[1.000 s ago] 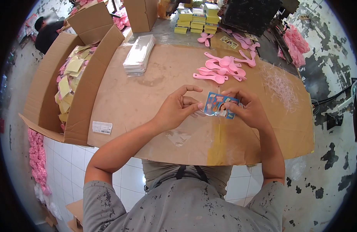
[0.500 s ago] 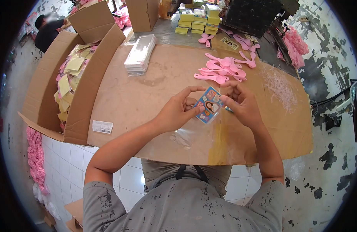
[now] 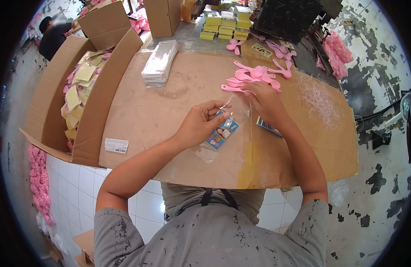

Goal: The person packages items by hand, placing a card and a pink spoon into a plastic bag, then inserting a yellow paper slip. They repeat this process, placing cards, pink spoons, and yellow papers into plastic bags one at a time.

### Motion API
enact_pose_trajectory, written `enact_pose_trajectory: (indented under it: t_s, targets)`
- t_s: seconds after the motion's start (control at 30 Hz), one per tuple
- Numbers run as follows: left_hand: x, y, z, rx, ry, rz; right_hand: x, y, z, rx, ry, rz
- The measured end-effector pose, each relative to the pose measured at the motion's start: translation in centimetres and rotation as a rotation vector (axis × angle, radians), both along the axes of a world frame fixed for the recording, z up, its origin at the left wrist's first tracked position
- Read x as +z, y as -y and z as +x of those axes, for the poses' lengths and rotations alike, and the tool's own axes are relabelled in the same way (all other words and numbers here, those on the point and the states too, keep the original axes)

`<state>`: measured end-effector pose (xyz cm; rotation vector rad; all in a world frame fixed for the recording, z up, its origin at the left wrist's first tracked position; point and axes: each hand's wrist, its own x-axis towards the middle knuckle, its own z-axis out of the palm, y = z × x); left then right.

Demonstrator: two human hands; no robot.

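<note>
"So, where's the blue printed card (image 3: 222, 135) now?"

"Lower than a moment ago, tilted over the brown cardboard (image 3: 183, 167). The left hand (image 3: 197, 123) pinches it between thumb and fingers, with shiny clear film (image 3: 228, 102) showing above."

"And the right hand (image 3: 267, 101)?"

"Gone from the card to the pink spoons (image 3: 258, 72), smooth plastic with round bowls. Its fingers curl down at the nearest; whether they grip, I can't tell."
</note>
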<state>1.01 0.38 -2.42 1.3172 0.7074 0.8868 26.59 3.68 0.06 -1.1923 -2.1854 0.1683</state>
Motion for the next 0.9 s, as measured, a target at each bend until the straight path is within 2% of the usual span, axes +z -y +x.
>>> enact_pose_trajectory:
  t_s: [0.03, 0.13, 0.2, 0.23, 0.33, 0.43, 0.53, 0.63, 0.8, 0.9]
  targets:
    - [0.5, 0.0, -0.2, -0.015, -0.032, -0.035, -0.3, -0.6, -0.1, 0.008, 0.094, 0.148]
    - [1.4, -0.3, -0.8, -0.034, -0.052, -0.102, -0.5, -0.9, -0.6, -0.042, 0.259, 0.079]
    - [0.7, -0.5, -0.6, -0.022, 0.041, -0.103, 0.2, -0.7, -0.8, -0.047, 0.166, -0.133]
    - [0.8, -0.4, -0.6, -0.025, 0.008, -0.096, 0.5, -0.6, -0.9, -0.051, 0.119, -0.240]
    - [1.3, -0.2, -0.8, -0.026, -0.027, -0.074, 0.7, -0.2, -1.3, -0.014, -0.005, -0.190]
    - [0.6, -0.1, -0.5, -0.006, 0.037, -0.045, 3.7, 1.7, -2.0, -0.004, -0.176, -0.469]
    - [0.4, 0.1, -0.4, 0.007, 0.011, -0.021, 3.9, 2.1, -1.7, 0.123, -0.646, -0.619]
    - [0.1, 0.3, -0.2, -0.013, -0.014, -0.022, 5.2, 3.2, -2.8, 0.119, -0.822, -0.590]
    - [0.7, 0.6, 0.0, -0.037, 0.000, -0.063, 5.1, 3.9, -3.3, 0.128, -0.829, -0.526]
    - [1.3, 0.6, -0.5, -0.056, -0.085, -0.052, 5.6, 3.6, -2.6, 0.137, -0.779, -0.523]
